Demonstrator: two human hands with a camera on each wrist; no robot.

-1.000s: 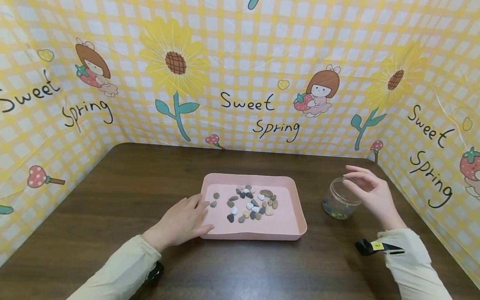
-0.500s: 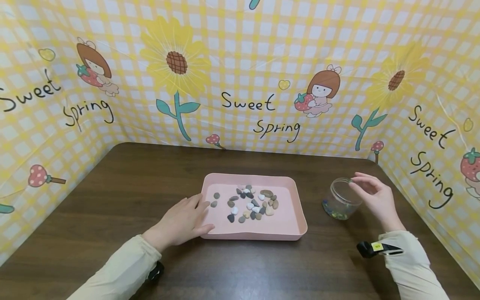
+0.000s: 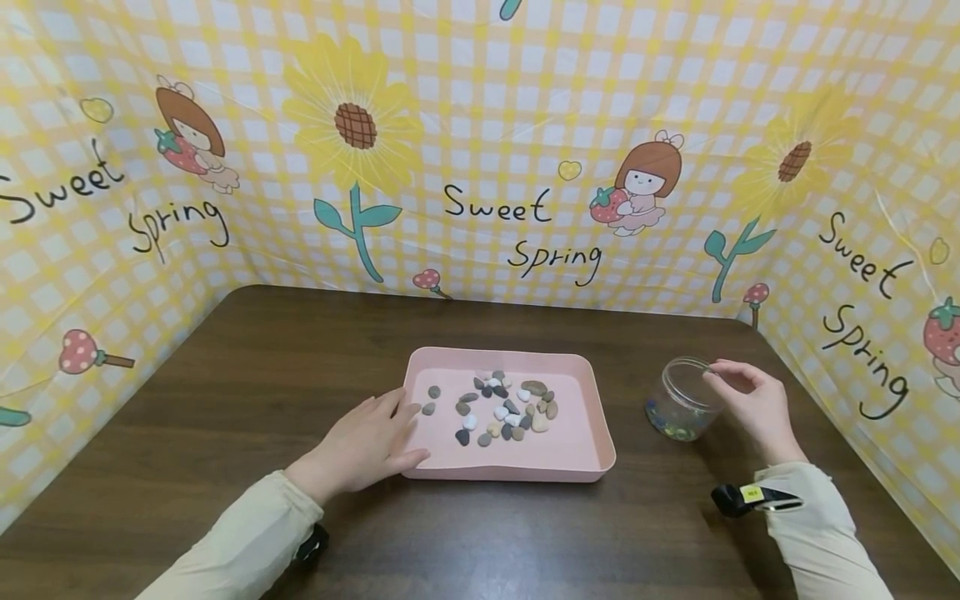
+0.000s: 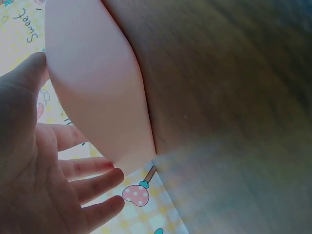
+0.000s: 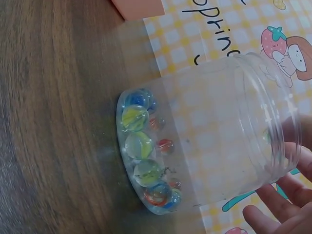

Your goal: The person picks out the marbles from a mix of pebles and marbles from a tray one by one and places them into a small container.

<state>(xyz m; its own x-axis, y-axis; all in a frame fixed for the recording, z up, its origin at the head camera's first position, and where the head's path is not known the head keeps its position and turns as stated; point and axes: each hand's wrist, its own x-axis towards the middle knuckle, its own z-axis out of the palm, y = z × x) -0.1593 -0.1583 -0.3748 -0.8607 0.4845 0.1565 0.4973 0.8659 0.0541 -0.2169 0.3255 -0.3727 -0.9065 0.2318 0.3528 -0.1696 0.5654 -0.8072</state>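
Observation:
My left hand (image 3: 358,446) rests at the left end of a pink tray (image 3: 600,417), fingers spread. In the left wrist view its thumb and fingertips lie against the tray's wall (image 4: 97,73). Pebbles (image 3: 501,412) in grey, white and tan lie scattered inside. My right hand (image 3: 757,408) is at the rim of a clear jar (image 3: 684,396), thumb and forefinger together. They pinch a small greenish marble (image 5: 267,135), mostly hidden by the fingertips and seen through the jar's plastic in the right wrist view. Several glass marbles (image 5: 139,145), blue, yellow and red, lie on the jar's bottom.
Beneath everything is a dark brown wooden table (image 3: 247,375). A yellow checked cloth (image 3: 480,125) with printed flowers and lettering encloses it at the back and both sides. The jar stands to the right of the tray, with a gap between them.
My right hand has come down slightly and to the right, bringing the pinched marble from above the jar to the right side of its rim. The left hand and tray stay put.

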